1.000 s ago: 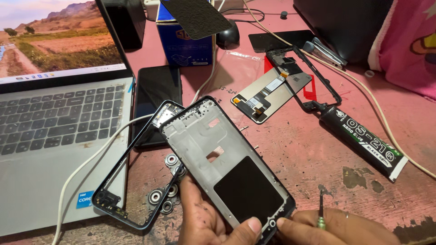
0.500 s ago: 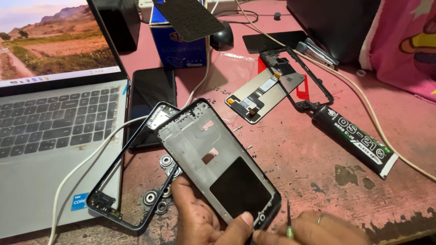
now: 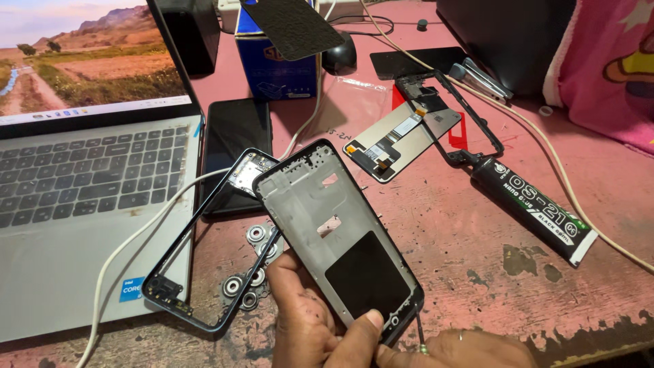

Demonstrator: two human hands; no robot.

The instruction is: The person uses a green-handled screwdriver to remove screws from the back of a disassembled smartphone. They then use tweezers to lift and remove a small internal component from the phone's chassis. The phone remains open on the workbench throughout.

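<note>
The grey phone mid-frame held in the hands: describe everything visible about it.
The grey metal-looking phone mid-frame with a dark rim is a flat rounded rectangle, its bare inner plate facing up. It has two small cut-outs near the top and middle, and a black rectangular patch covers its lower part. It lies tilted, top end pointing up-left, raised over the pink worn table. The left hand grips its lower end, thumb on the rim; the right hand puts a thin tool at its bottom corner.
</note>
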